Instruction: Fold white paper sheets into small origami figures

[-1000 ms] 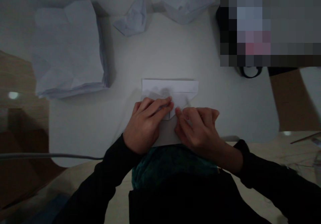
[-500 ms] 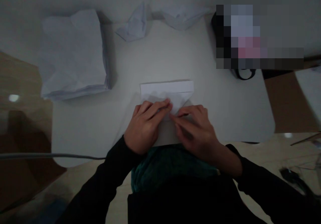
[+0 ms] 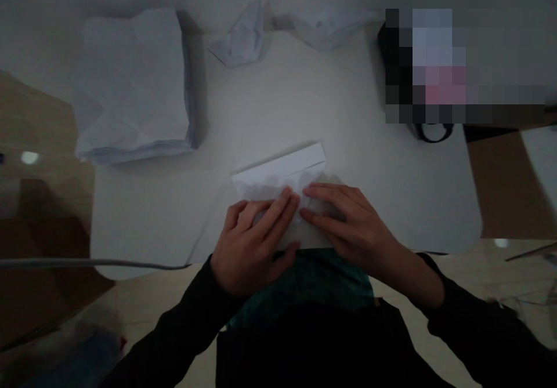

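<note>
A sheet of white folded paper [image 3: 282, 165] lies tilted on the table near its front edge, its right end higher. A straight band runs along its far side, and its near part narrows under my fingers. My left hand [image 3: 259, 234] rests on the near part with its fingers stretched out flat and its thumb apart. From the right, my right hand [image 3: 350, 217] touches the paper's right side with its fingertips, index finger and thumb spread apart. Both hands' fingertips almost meet over the paper, hiding its near point.
A thick stack of white paper [image 3: 134, 86] stands at the table's back left. Folded paper shapes, one pointed [image 3: 239, 40] and one wider [image 3: 331, 28], sit along the back edge. A black strap loop [image 3: 435, 140] hangs by a blurred-out area. A grey cable [image 3: 96, 263] crosses the front left.
The folded paper has turned, its left end now nearer me and its right end raised. My left thumb has spread out, and my right fingers have opened from a closer pinch.
</note>
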Demonstrator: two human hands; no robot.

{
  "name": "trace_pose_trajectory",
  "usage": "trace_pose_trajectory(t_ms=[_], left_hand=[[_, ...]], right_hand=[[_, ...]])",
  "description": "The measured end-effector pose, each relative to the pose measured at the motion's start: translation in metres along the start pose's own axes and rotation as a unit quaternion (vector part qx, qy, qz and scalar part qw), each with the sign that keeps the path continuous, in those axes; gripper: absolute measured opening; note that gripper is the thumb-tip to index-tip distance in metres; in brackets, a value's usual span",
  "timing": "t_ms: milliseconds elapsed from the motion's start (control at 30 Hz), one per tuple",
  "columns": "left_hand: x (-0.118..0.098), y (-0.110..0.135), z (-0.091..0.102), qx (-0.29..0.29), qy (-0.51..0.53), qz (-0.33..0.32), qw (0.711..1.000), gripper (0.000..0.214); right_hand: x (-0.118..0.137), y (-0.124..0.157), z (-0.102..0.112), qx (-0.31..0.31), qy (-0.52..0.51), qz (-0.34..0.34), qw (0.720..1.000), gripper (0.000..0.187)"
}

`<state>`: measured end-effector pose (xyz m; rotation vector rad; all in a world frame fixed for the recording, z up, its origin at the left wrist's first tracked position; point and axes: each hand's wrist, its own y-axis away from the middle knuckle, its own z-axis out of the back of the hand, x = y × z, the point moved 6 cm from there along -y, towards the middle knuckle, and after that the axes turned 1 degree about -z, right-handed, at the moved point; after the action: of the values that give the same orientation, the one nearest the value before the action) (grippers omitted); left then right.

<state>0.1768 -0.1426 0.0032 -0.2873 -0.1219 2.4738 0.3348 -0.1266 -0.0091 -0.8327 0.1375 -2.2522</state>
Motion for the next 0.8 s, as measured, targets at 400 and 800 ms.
trace_pose_trajectory(t_ms=[400,800], left_hand=[[0.023,0.042,0.007,-0.008,0.122,-0.071,0.99,0.035],[0.043,0.0,0.011,-0.076,0.222,0.137,0.962,0.007]], right_hand=[[-0.002,-0.007,0.007,0.011,-0.062,0.01,0.998,0.034],[0.001,-0.01,0.004,0.012,-0.042,-0.001,0.999,0.033]])
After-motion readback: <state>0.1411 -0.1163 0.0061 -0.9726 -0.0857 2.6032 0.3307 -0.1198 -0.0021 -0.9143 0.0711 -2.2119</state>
